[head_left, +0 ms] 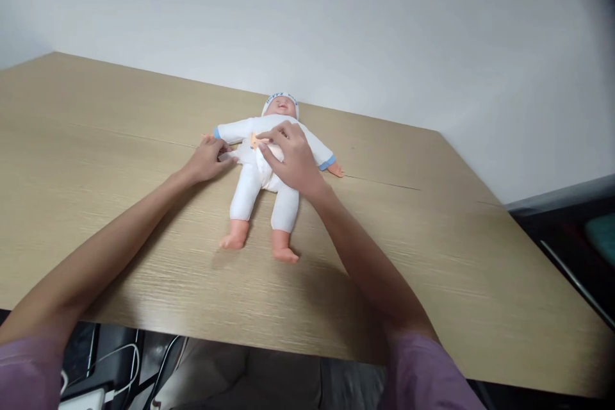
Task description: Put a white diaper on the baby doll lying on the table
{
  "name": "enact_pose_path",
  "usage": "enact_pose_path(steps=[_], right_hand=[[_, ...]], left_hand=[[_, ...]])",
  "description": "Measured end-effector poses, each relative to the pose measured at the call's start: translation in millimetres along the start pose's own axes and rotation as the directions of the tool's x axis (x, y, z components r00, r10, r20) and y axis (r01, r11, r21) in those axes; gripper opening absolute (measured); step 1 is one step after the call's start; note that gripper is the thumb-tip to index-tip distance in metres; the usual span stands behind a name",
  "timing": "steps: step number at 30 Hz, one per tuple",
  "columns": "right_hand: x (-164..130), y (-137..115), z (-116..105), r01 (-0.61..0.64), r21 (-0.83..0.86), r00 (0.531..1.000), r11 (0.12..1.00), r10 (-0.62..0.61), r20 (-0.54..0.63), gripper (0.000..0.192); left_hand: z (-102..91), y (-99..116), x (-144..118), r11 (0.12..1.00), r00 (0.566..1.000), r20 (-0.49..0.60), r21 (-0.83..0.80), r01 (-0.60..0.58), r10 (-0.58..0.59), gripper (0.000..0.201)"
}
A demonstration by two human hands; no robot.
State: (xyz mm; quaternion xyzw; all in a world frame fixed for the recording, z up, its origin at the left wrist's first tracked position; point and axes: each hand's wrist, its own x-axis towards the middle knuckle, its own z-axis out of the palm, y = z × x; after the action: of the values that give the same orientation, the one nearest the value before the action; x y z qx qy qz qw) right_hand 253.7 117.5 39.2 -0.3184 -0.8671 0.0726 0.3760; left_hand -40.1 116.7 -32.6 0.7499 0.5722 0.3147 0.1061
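A baby doll (250,186) in a white suit and white cap lies on its back on the wooden table (96,141), head toward the wall, bare feet toward me. My left hand (207,160) pinches the white fabric at the doll's side, under its arm. On the doll's chest rests my right hand (291,157), its fingers gripping the front of the suit where a small patch of the doll's orange body shows.
A pale wall rises behind the table. White cables (122,371) lie on the floor below the table's near edge at the left. A dark surface with a teal object (600,237) stands to the right of the table.
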Motion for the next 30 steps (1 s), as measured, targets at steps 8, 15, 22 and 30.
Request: enact_pose_path(steps=[8,15,22,30], right_hand=[[41.3,15.5,33.4,-0.139,-0.078,0.971,0.987,0.151,0.183,0.022],[41.8,24.1,39.6,-0.208,0.005,0.962,0.978,0.204,0.181,0.047],[41.4,19.2,41.1,-0.191,-0.014,0.966,0.982,0.190,0.174,0.056],[40.5,15.7,41.5,-0.176,-0.039,0.971,0.984,0.180,0.159,0.054]], left_hand=[[-15.3,2.8,-10.2,0.979,0.977,-0.148,0.155,-0.130,0.153,0.028],[-29.3,17.7,6.6,0.931,0.949,-0.065,0.224,-0.287,0.308,0.040],[-19.5,43.2,57.7,0.859,0.876,0.122,0.175,-0.482,0.467,0.049],[-15.4,34.6,63.0,0.862,0.861,0.065,0.010,-0.507,0.505,0.038]])
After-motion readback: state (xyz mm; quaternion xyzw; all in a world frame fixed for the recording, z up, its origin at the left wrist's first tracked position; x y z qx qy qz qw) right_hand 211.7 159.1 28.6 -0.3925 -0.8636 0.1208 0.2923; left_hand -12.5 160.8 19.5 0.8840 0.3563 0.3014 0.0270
